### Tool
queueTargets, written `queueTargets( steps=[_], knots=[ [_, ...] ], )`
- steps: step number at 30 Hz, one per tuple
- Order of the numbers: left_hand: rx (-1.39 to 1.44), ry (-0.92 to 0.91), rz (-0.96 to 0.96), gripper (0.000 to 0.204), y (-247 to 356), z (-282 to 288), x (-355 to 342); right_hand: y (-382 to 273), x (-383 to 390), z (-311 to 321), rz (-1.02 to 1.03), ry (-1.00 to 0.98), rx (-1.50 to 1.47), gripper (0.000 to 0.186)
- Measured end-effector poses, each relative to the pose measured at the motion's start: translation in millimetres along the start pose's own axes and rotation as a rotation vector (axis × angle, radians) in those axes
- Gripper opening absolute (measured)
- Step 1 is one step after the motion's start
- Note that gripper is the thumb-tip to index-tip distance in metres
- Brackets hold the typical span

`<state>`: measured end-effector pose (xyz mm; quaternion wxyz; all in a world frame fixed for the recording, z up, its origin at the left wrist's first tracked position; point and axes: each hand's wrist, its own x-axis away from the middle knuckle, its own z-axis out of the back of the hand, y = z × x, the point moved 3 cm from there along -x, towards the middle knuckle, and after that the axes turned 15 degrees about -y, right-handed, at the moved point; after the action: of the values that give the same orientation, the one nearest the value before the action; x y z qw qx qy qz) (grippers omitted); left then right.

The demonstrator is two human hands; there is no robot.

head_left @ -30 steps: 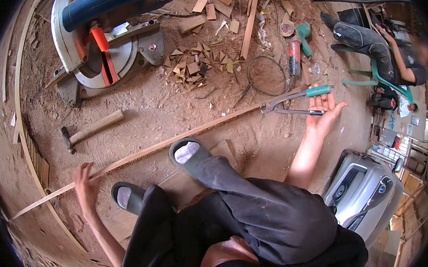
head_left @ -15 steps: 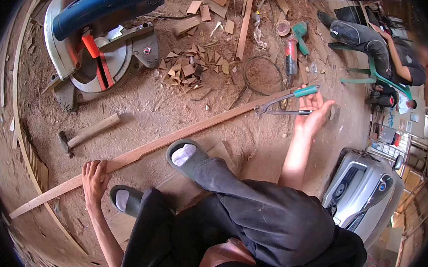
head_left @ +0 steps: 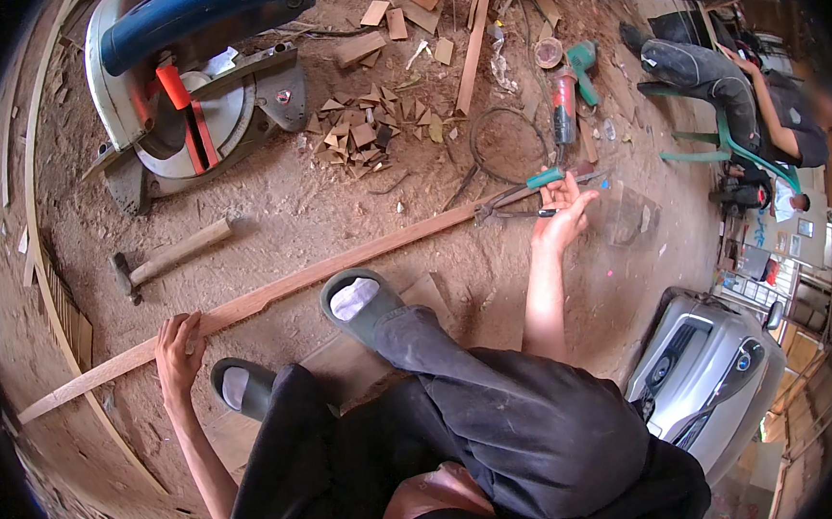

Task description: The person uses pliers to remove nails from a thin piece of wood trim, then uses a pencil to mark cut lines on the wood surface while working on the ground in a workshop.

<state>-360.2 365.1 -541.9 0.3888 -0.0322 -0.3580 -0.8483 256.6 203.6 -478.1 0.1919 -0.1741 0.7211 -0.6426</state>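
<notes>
A long wooden strip (head_left: 339,261) lies diagonally in front of my sandalled feet. My left hand (head_left: 179,358) is closed over it left of my feet, fingers curled round its edge. In my right hand (head_left: 558,215), palm upward, are metal pincers (head_left: 496,211) with a green handle grip; their jaws rest over the strip near its right end. A hammer (head_left: 179,252) with a wooden handle lies beyond the strip on the left.
A blue mitre saw (head_left: 201,19), a pile of wood offcuts (head_left: 362,138), a red angle grinder (head_left: 563,104) and cables lie ahead. Another person (head_left: 702,76) sits on a green chair (head_left: 736,150) at the right. A silver vehicle (head_left: 699,379) stands at the lower right.
My left hand has closed onto the strip. My right hand has moved leftward with the pincers, lowering their jaws onto the strip's right part and drawing the handles closer together.
</notes>
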Motion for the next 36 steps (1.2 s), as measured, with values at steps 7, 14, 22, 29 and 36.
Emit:
queueTargets(
  steps=[7, 14, 22, 29, 36],
  knots=[
    [0.011, 0.030, 0.006, 0.042, -1.0, -3.1, 0.6, 18.5, -1.7, 10.4, 0.021, -0.084, 0.022, 0.077],
    [0.009, 0.010, 0.019, 0.045, -4.0, -9.9, -1.4, 22.1, -0.8, 8.0, 0.045, -0.045, 0.090, 0.069],
    [-0.032, 0.038, -0.066, 0.041, 44.5, -19.9, -39.7, 15.8, 11.5, -11.9, -0.014, -0.170, -0.083, 0.044],
    [0.027, -0.060, -0.552, 0.040, 158.9, -86.2, -141.7, 11.3, 14.8, -27.7, 0.050, -0.261, 0.083, 0.040],
    [-0.198, -0.253, -0.571, 0.069, 207.6, -160.4, -172.1, -15.8, 4.4, -18.0, -0.047, -0.012, -0.033, 0.035]
  ],
)
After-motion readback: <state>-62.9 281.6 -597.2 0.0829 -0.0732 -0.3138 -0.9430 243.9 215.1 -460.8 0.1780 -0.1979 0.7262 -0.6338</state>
